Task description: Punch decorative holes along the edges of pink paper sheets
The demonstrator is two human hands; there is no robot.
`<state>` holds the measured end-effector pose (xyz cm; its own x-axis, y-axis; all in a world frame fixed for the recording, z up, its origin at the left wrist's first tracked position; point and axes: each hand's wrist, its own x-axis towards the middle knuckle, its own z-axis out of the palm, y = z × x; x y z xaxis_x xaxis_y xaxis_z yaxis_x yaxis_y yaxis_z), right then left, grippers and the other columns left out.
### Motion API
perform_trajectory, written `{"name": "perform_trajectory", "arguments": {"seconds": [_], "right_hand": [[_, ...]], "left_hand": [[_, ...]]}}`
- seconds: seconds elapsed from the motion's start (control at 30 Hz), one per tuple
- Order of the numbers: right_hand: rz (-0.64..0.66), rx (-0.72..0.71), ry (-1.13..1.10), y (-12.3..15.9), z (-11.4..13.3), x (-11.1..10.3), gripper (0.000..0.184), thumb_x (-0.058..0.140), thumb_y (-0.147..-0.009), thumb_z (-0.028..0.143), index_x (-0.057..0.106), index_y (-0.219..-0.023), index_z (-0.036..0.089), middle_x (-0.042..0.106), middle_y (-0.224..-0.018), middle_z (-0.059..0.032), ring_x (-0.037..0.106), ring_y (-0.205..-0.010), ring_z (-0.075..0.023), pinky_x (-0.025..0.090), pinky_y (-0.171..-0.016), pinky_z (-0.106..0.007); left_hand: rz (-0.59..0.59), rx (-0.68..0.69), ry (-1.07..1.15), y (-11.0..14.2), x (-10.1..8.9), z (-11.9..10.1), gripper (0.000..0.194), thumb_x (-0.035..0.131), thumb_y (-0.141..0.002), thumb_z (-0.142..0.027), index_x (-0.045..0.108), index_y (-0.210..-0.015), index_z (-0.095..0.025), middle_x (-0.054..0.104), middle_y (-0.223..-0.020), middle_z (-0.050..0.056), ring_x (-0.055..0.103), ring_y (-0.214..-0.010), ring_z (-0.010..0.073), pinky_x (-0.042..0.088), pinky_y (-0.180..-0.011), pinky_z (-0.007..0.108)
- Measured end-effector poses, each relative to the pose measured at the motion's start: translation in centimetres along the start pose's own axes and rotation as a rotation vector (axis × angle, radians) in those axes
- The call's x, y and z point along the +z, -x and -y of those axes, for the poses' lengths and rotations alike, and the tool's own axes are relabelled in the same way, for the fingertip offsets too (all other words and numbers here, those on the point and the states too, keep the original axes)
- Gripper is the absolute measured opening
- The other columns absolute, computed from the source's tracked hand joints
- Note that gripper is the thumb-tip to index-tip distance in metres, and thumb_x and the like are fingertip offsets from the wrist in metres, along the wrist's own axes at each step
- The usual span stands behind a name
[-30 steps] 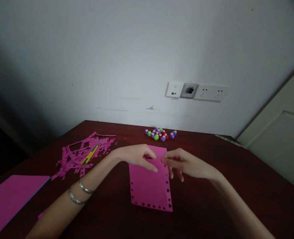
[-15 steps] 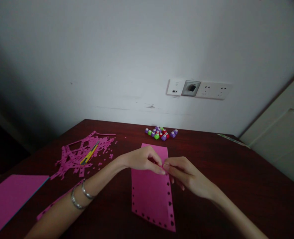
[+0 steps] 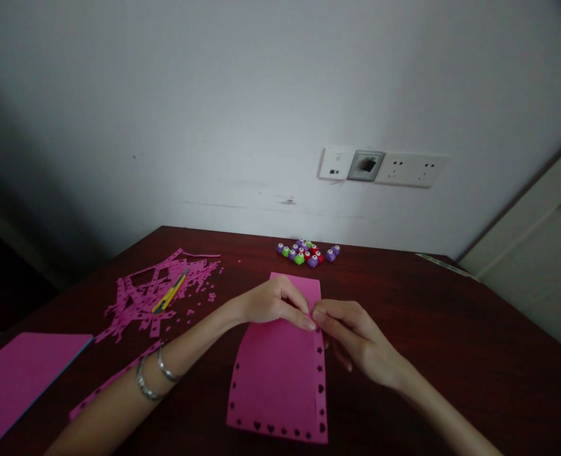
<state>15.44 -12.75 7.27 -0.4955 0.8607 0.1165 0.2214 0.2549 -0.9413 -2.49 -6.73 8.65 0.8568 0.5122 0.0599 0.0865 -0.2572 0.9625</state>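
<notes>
A pink sheet (image 3: pixel 280 373), punched with small hearts, stars and other shapes along its right and near edges and part of its left, is held over the table. My left hand (image 3: pixel 280 304) pinches its right edge about a third of the way down from the far end. Close against those fingertips, my right hand (image 3: pixel 351 329) pinches the same edge with thumb and forefinger, its other fingers curled below. Whatever sits between the fingertips besides the sheet is hidden. The sheet's near part bends outward to the left.
Small purple, green and red punches (image 3: pixel 302 253) cluster at the table's back. Left lie pink scraps (image 3: pixel 137 297) with a yellow utility knife (image 3: pixel 170 292) on top, a punched strip (image 3: pixel 113 380) beside my left forearm, and a larger pink sheet (image 3: pixel 23 380). Wall sockets (image 3: pixel 404 170) are above.
The sheet's near end has swung left and flared wider, showing more of its face. Both hands keep nearly the same place on the edge.
</notes>
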Motion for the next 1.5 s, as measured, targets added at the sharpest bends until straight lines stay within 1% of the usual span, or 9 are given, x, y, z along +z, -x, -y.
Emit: {"name": "perform_trajectory", "arguments": {"seconds": [0.33,0.5,0.6,0.67,0.77,0.9,1.03,1.17,1.5], "right_hand": [[-0.065,0.022,0.005,0.2,-0.2,0.2,0.034,0.039,-0.089,0.042,0.045,-0.065,0.018,0.037,-0.052,0.0073,0.036,-0.032,-0.0029,0.026,-0.028,-0.014],[-0.082,0.022,0.049,0.1,0.1,-0.6,0.031,0.041,-0.088,0.043,0.050,-0.072,0.018,0.039,-0.055,0.0067,0.039,-0.035,-0.0037,0.031,-0.029,-0.014],[-0.071,0.059,0.019,0.0,0.2,-1.1,0.029,0.044,-0.087,0.045,0.052,-0.081,0.018,0.044,-0.062,0.0054,0.038,-0.036,-0.0030,0.030,-0.029,-0.015],[-0.052,0.079,0.014,-0.1,0.2,-1.3,0.031,0.041,-0.087,0.046,0.050,-0.078,0.018,0.043,-0.063,0.0051,0.036,-0.038,-0.0033,0.028,-0.030,-0.015],[-0.039,0.057,0.055,-0.3,0.1,-1.2,0.034,0.038,-0.089,0.045,0.048,-0.072,0.018,0.038,-0.059,0.0050,0.035,-0.045,-0.0055,0.030,-0.038,-0.017],[-0.064,-0.026,0.173,-0.6,0.1,-1.0,0.032,0.037,-0.091,0.040,0.050,-0.073,0.017,0.045,-0.064,0.0024,0.040,-0.057,-0.0087,0.035,-0.053,-0.022],[-0.069,-0.042,0.255,-0.6,0.2,-0.9,0.032,0.033,-0.093,0.039,0.050,-0.075,0.018,0.050,-0.067,0.0011,0.041,-0.058,-0.0097,0.033,-0.054,-0.023],[-0.049,-0.060,0.274,-0.5,0.1,-0.9,0.033,0.033,-0.093,0.039,0.049,-0.072,0.018,0.050,-0.066,0.0014,0.041,-0.057,-0.0096,0.033,-0.054,-0.024],[-0.044,-0.131,0.419,-0.5,0.1,-1.0,0.030,0.031,-0.093,0.034,0.045,-0.072,0.019,0.047,-0.064,0.0021,0.039,-0.055,-0.0092,0.033,-0.053,-0.024]], "left_hand": [[-0.052,0.002,-0.042,-0.1,-0.2,0.2,0.021,0.064,-0.069,-0.029,0.064,-0.057,-0.012,0.051,-0.054,-0.002,0.040,-0.052,0.0068,0.031,-0.053,0.022],[-0.067,0.052,-0.149,0.1,-0.3,-0.1,0.023,0.058,-0.076,-0.029,0.060,-0.060,-0.012,0.045,-0.053,-0.004,0.036,-0.052,0.0058,0.029,-0.051,0.021],[-0.061,0.075,-0.189,0.3,-0.4,-0.5,0.022,0.056,-0.078,-0.029,0.059,-0.064,-0.012,0.046,-0.056,-0.004,0.037,-0.053,0.0057,0.030,-0.052,0.021],[-0.070,0.069,-0.210,0.3,-0.4,-0.7,0.023,0.055,-0.079,-0.031,0.058,-0.065,-0.012,0.046,-0.057,-0.004,0.037,-0.054,0.0058,0.030,-0.052,0.021],[-0.096,0.060,-0.254,0.3,-0.4,-0.8,0.028,0.054,-0.079,-0.033,0.053,-0.060,-0.013,0.042,-0.055,-0.005,0.035,-0.053,0.0056,0.028,-0.050,0.021],[-0.105,0.037,-0.299,0.2,-0.3,-0.4,0.036,0.059,-0.075,-0.037,0.045,-0.051,-0.014,0.033,-0.051,-0.006,0.029,-0.050,0.0052,0.024,-0.047,0.021],[-0.086,-0.052,-0.250,0.2,-0.1,0.2,0.032,0.063,-0.071,-0.040,0.054,-0.058,-0.013,0.042,-0.053,-0.005,0.033,-0.049,0.0050,0.026,-0.046,0.020],[-0.069,-0.066,-0.178,0.1,0.2,0.5,0.029,0.063,-0.071,-0.040,0.060,-0.067,-0.012,0.050,-0.058,-0.003,0.040,-0.051,0.0058,0.030,-0.048,0.020],[-0.087,-0.126,-0.050,-0.1,0.6,0.5,0.031,0.067,-0.067,-0.039,0.056,-0.057,-0.011,0.046,-0.052,-0.005,0.037,-0.047,0.0049,0.027,-0.044,0.020]]}}
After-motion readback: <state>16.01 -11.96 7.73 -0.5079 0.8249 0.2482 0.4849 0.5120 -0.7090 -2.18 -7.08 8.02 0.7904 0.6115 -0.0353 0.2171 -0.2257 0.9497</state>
